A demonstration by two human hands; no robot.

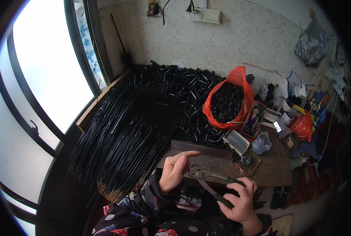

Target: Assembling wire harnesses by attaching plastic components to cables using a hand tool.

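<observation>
Worktable (273, 169) in front of me: thin black rods (124, 129) heaped at nine o'clock, red plastic bag (239, 75) of short black tubes (224, 103) at two. Green-handled pliers (213, 174) over the five-o'clock edge, handles spread. Right hand (240, 205) curled around both handles. Left hand (172, 175) beside pliers' head, index extended; can't tell if anything's pinched.

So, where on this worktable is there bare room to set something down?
Mainly the right front corner of the worktable, bordered by the crumpled plastic bag and the flat gold-coloured item; a narrower strip lies between the dark bar and the pliers. Crowded: black rods at the left, black tubes and the red bag behind.
</observation>
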